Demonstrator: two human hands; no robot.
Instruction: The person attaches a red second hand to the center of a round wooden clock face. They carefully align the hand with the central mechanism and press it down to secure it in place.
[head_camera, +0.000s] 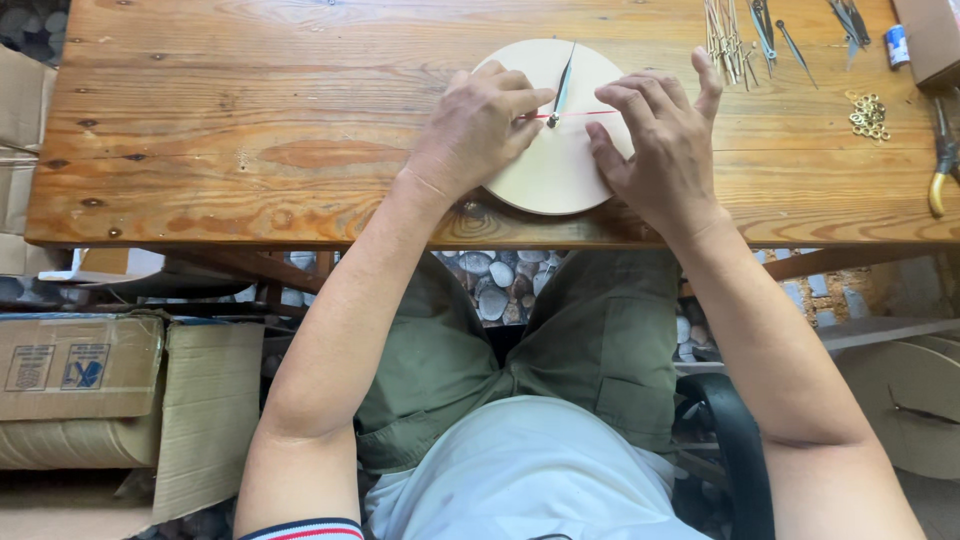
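Note:
A round pale wooden clock face (560, 165) lies flat on the wooden table (250, 120) near its front edge. A dark hand (566, 78) points up from its centre and a thin red hand (585, 114) points right. My left hand (478, 130) rests on the disc's left side, fingertips pinched at the centre hub. My right hand (660, 140) lies on the disc's right edge, fingers spread, fingertips close to the red hand.
Loose metal clock hands (728, 40) and dark ones (765, 25) lie at the table's far right, beside small brass rings (868, 115), pliers with a yellow handle (940, 165) and a cardboard box (930, 35). Cardboard boxes (80, 365) stand under the table at left.

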